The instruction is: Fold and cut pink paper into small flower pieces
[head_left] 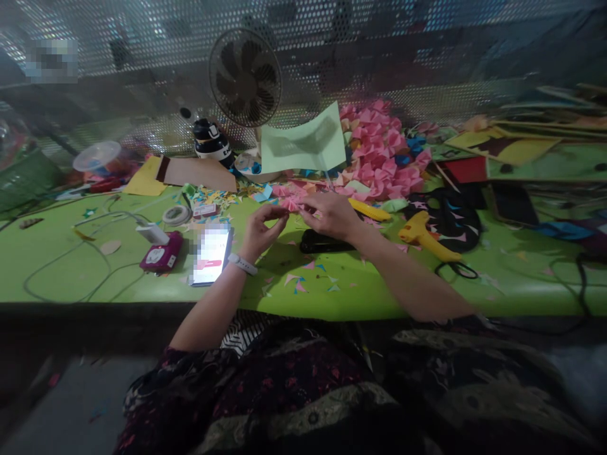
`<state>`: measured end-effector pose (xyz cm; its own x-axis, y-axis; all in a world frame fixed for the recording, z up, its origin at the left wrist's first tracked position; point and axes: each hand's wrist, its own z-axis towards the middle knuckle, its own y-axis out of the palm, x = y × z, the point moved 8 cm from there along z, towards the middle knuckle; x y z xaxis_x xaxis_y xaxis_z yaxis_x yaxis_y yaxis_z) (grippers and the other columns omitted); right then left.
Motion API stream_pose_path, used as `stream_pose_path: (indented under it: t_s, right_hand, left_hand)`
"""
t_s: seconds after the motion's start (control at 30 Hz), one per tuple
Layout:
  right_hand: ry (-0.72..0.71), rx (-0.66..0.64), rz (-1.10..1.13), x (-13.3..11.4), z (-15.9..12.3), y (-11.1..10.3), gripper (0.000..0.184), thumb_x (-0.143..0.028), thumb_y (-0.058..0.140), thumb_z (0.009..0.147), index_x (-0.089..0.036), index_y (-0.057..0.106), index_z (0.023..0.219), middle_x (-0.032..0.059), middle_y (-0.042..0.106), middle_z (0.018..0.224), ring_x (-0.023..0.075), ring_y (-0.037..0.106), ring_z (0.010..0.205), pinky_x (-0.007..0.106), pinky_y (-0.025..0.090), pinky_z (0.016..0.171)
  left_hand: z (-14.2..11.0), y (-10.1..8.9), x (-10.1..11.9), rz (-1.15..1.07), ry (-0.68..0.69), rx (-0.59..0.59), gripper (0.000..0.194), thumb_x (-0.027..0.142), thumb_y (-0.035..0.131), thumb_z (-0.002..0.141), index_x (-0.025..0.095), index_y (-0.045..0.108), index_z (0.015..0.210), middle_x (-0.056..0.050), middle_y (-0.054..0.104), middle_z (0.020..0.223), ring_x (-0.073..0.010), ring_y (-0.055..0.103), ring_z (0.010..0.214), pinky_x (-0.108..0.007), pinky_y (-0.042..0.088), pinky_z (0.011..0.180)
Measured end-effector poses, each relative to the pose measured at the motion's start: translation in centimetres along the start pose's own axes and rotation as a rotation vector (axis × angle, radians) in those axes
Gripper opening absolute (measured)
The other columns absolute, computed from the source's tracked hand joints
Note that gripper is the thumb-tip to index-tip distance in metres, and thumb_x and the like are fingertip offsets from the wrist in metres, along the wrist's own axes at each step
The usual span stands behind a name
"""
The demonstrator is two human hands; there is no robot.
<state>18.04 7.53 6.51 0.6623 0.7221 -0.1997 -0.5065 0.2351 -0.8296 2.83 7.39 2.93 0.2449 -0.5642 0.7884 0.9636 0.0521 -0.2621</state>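
My left hand (262, 232) is closed in a pinch, with a white band round its wrist. Facing it, my right hand (332, 216) also pinches with thumb and fingers. Between the fingertips is a small folded pink paper piece (293, 203); its exact shape is too small to make out. Below my right hand lies a black object (327, 242), partly covered. A yellow-handled tool (370, 210) rests just behind the right wrist. Behind the hands rises a heap of folded pink paper pieces (379, 151).
A lit phone (211, 256) and a purple socket block (162, 253) with a white charger lie at left. At right are a yellow glue gun (422, 235) and a dark phone (513, 203). A fan (245, 77), bottle (212, 142) and green sheet (303, 148) stand behind. Paper scraps litter the green table (379, 297).
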Motion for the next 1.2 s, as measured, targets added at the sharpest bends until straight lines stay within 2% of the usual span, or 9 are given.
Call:
stream_pose_path:
  t_s: [0.23,0.33,0.43,0.6,0.77,0.87,1.03,1.13,1.2]
  right_hand:
    - [-0.028,0.004,0.016,0.1,0.1,0.1,0.034,-0.025,0.052,0.092,-0.017,0.072,0.119,0.0096,0.078,0.105,0.0227,0.070,0.093,0.033,0.050,0.080]
    - [0.078,0.049,0.004,1.9,0.3,-1.1,0.034,-0.027,0.051,0.093,-0.018,0.072,0.118,0.0092,0.077,0.111,0.0233,0.069,0.096,0.034,0.050,0.082]
    - [0.254,0.053,-0.046,4.8,0.3,-2.9,0.031,-0.027,0.050,0.093,-0.018,0.075,0.109,0.0100,0.076,0.110,0.0255,0.069,0.096,0.035,0.049,0.080]
    - [0.525,-0.093,-0.163,9.9,-1.0,-5.3,0.029,-0.030,0.054,0.090,-0.018,0.075,0.105,0.0106,0.077,0.104,0.0272,0.068,0.093,0.034,0.046,0.075]
    - [0.576,-0.354,-0.266,12.5,-2.4,-4.1,0.025,-0.031,0.058,0.090,-0.018,0.074,0.104,0.0110,0.076,0.106,0.0257,0.067,0.095,0.031,0.041,0.069]
    - [0.552,-0.447,-0.314,12.5,-2.5,-2.8,0.026,-0.030,0.059,0.089,-0.018,0.074,0.106,0.0103,0.076,0.108,0.0253,0.067,0.096,0.031,0.039,0.068]
    - [0.511,-0.487,-0.278,11.1,-2.1,-2.0,0.024,-0.029,0.059,0.089,-0.020,0.074,0.104,0.0075,0.076,0.107,0.0229,0.066,0.092,0.030,0.038,0.067]
    - [0.529,-0.494,-0.266,11.1,-2.1,-2.2,0.025,-0.031,0.058,0.090,-0.020,0.074,0.106,0.0083,0.076,0.108,0.0243,0.067,0.096,0.031,0.040,0.069]
    - [0.540,-0.490,-0.261,11.4,-2.3,-2.4,0.026,-0.032,0.058,0.090,-0.020,0.074,0.108,0.0085,0.076,0.109,0.0256,0.067,0.098,0.031,0.041,0.071]
  left_hand:
    - [0.0,0.0,-0.1,0.026,-0.009,-0.025,0.019,0.033,0.068,0.083,0.015,0.070,0.091,-0.008,0.075,0.090,-0.0150,0.071,0.081,-0.027,0.058,0.078]
    - [0.1,-0.2,-0.6,0.048,-0.062,-0.005,0.018,0.033,0.069,0.081,0.016,0.070,0.087,-0.007,0.074,0.086,-0.0146,0.070,0.077,-0.027,0.058,0.075]
    - [0.1,-0.3,-1.2,0.055,-0.141,0.002,0.018,0.033,0.069,0.079,0.016,0.070,0.084,-0.006,0.074,0.083,-0.0142,0.069,0.072,-0.026,0.057,0.071]
    - [0.0,-0.4,-2.5,0.094,-0.287,-0.021,0.019,0.034,0.068,0.078,0.016,0.071,0.083,-0.006,0.074,0.079,-0.0157,0.067,0.069,-0.026,0.052,0.064]
    - [-0.2,-0.5,-3.9,0.195,-0.364,-0.068,0.018,0.032,0.066,0.078,0.015,0.072,0.083,-0.006,0.074,0.077,-0.0174,0.067,0.069,-0.028,0.048,0.065]
    - [-0.3,-0.4,-4.3,0.290,-0.392,-0.128,0.019,0.031,0.064,0.078,0.016,0.073,0.084,-0.007,0.075,0.079,-0.0180,0.066,0.069,-0.028,0.046,0.064]
    - [-0.6,0.1,-4.2,0.501,-0.444,-0.293,0.025,0.035,0.063,0.079,0.017,0.078,0.088,-0.007,0.075,0.076,-0.0178,0.061,0.062,-0.028,0.037,0.056]
    - [-0.6,0.1,-3.8,0.477,-0.423,-0.305,0.029,0.038,0.062,0.080,0.016,0.079,0.089,-0.008,0.077,0.082,-0.0191,0.064,0.068,-0.029,0.039,0.059]
    - [-0.4,-0.2,-3.8,0.464,-0.417,-0.254,0.028,0.037,0.062,0.080,0.015,0.078,0.085,-0.008,0.076,0.081,-0.0196,0.065,0.070,-0.029,0.041,0.061]
